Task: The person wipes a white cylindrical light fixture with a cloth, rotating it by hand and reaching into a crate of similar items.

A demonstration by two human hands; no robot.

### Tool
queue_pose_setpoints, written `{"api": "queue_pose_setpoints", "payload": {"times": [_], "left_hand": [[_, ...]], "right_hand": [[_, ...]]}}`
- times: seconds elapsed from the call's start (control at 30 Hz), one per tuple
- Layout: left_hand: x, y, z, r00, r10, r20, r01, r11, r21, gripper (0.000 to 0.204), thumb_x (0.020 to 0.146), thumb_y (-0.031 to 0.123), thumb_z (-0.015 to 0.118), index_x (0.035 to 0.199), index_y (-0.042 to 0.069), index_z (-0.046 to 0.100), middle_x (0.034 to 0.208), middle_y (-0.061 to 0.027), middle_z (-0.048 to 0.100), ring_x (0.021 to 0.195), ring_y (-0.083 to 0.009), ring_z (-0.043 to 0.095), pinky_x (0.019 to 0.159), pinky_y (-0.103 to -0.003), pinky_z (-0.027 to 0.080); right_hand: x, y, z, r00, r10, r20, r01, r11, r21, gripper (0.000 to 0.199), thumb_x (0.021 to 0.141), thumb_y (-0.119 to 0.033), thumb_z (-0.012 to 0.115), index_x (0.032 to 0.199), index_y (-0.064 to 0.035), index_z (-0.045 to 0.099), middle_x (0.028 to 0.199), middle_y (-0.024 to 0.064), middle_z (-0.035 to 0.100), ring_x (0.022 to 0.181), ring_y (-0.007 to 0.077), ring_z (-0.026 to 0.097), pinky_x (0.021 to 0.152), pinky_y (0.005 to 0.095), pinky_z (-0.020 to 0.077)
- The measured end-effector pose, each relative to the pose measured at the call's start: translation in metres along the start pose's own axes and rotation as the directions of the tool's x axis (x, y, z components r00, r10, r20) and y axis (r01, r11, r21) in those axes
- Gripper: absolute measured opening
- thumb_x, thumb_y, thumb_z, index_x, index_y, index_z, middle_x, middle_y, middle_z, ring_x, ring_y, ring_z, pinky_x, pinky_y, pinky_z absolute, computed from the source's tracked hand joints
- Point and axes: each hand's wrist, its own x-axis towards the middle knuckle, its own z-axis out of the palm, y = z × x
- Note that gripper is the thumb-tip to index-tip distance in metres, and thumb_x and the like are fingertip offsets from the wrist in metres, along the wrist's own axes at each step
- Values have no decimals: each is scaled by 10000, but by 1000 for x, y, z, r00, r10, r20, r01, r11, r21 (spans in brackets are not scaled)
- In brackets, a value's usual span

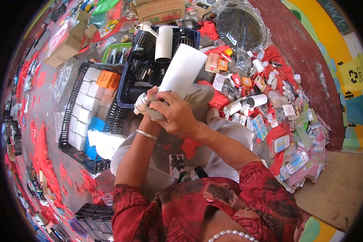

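Observation:
Before me, my left hand [152, 93] grips the lower end of a white cylinder [182, 66], which tilts up and away to the right. A white jointed end piece [141, 103] sticks out beside that hand; it looks like part of a spotlight fixture. My right hand [176, 114] is closed over a grey cloth [199, 94], pressing it around the cylinder's base. Much of my left hand is hidden behind the right one and the cloth. Just beyond, a similar white cylinder [163, 45] with a thin arm stands in a dark blue crate [125, 86] among black cylinders.
At left, a black crate [63, 135] holds several small white boxes [86, 103] and an orange box [108, 79]. To the right lies a heap of small packages [298, 159] and red cloth. A plastic-wrapped round dark item [238, 27] and a cardboard box [162, 11] sit farther off.

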Motion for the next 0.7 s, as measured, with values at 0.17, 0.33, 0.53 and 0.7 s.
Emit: {"api": "queue_pose_setpoints", "payload": {"times": [0.17,0.33,0.53,0.7], "left_hand": [[-15,36,20,951,-118,-284,114,993,-28,545,886,453,347,1119,-1,536,1028,-139,598,954,-268,576,890,-365,453],[-10,42,29,935,-219,-280,180,971,-161,490,882,476,289,1163,116,465,1047,-140,574,882,-316,576,720,-541,487],[-13,38,7,874,-225,-430,200,974,-103,490,861,477,329,1174,124,460,1074,-127,561,957,-302,548,745,-524,468],[-10,25,-2,874,-298,-385,286,954,-89,530,840,513,361,1213,149,461,1150,-86,547,1020,-268,533,761,-502,454]], "right_hand": [[-5,6,-27,872,248,421,-390,873,295,265,711,-150,706,940,-47,621,902,94,625,826,222,611,746,319,474],[33,-2,-89,715,656,241,-548,313,776,263,766,-132,681,982,5,616,882,85,637,813,158,618,739,297,499],[125,-92,-125,868,453,203,-264,76,962,275,835,-170,616,1032,19,577,963,126,632,852,233,621,775,365,503],[154,-124,-141,960,278,13,-36,79,996,216,884,-152,555,1064,-31,546,987,119,637,902,258,627,809,434,513]]}}
